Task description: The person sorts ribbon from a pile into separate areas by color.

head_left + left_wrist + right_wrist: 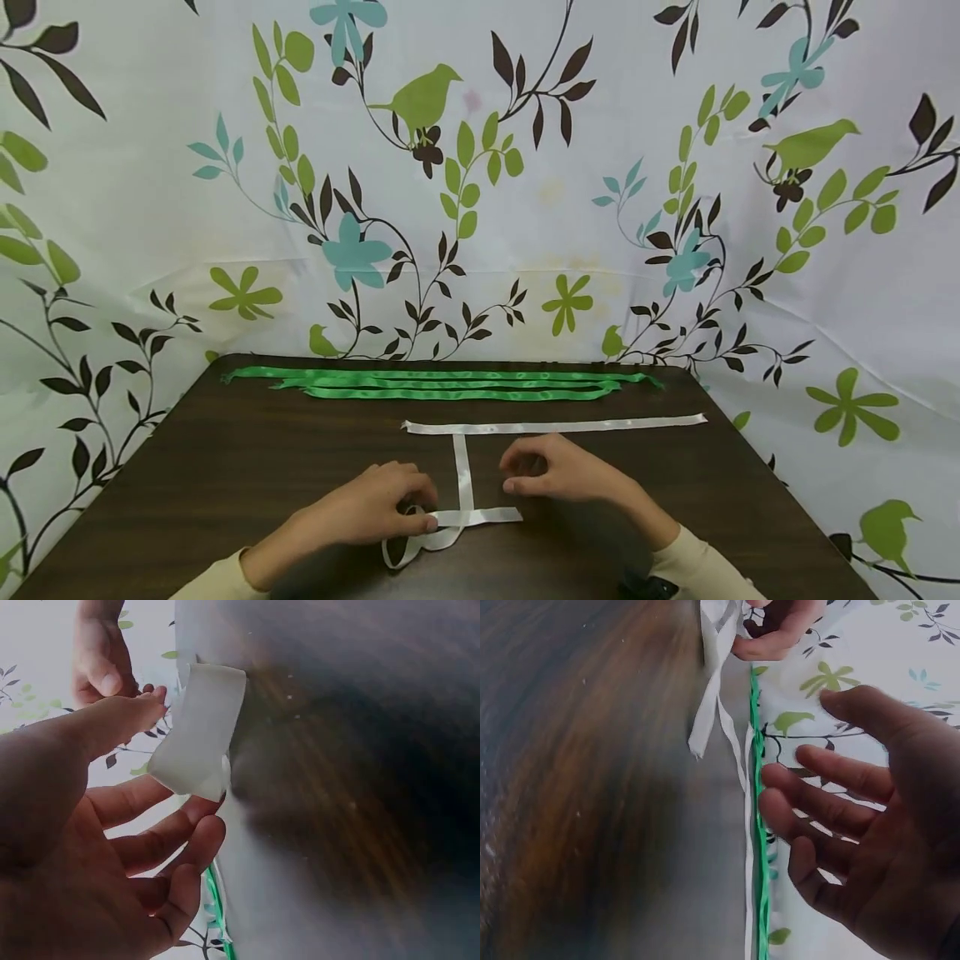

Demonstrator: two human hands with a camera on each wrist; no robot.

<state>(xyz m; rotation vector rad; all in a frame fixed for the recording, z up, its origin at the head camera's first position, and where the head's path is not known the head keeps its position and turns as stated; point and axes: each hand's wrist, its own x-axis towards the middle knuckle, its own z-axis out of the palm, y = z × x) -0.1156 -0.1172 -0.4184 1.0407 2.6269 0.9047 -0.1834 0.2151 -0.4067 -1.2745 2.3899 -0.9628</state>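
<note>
My left hand [378, 504] pinches a white satin ribbon [491, 516] near the table's front middle. A loose loop of it hangs below the thumb, and a short end points right. In the left wrist view, the ribbon's wide band [199, 727] curves between thumb and fingers. One white strip [463, 475] runs up from there to a long white ribbon [555, 427] lying across the table; whether they join cannot be told. To the right, my right hand [562, 471] hovers with loosely bent fingers and holds nothing, as the right wrist view confirms.
Several green satin ribbons [450, 383] lie side by side along the back of the dark wooden table [247, 450]. Behind and beside it hangs a white cloth [525, 208] printed with leaves, birds and flowers.
</note>
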